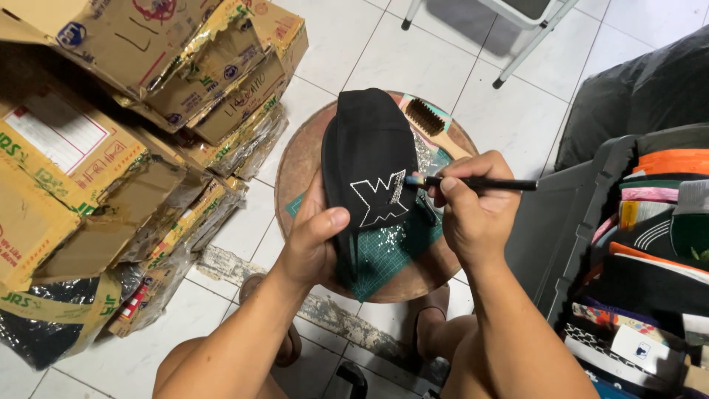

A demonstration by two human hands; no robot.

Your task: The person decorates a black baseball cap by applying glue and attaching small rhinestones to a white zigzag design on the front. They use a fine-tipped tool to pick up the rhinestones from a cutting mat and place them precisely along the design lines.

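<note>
My left hand (314,236) grips a black cap (367,151) from below, thumb on its front, holding it above a round wooden stool (295,166). The cap's front bears a letter-shaped emblem of small shiny stones (378,198). My right hand (473,203) holds a thin black pen-like tool (480,182), its tip touching the emblem's upper right edge. Loose shiny stones (390,235) lie scattered on a green cutting mat (384,258) on the stool.
A wooden-handled brush (434,124) lies at the stool's far side. Torn cardboard boxes (111,125) pile up on the left. A dark bin with stacked caps (650,244) stands on the right. White chair legs (528,44) stand on the tiled floor behind.
</note>
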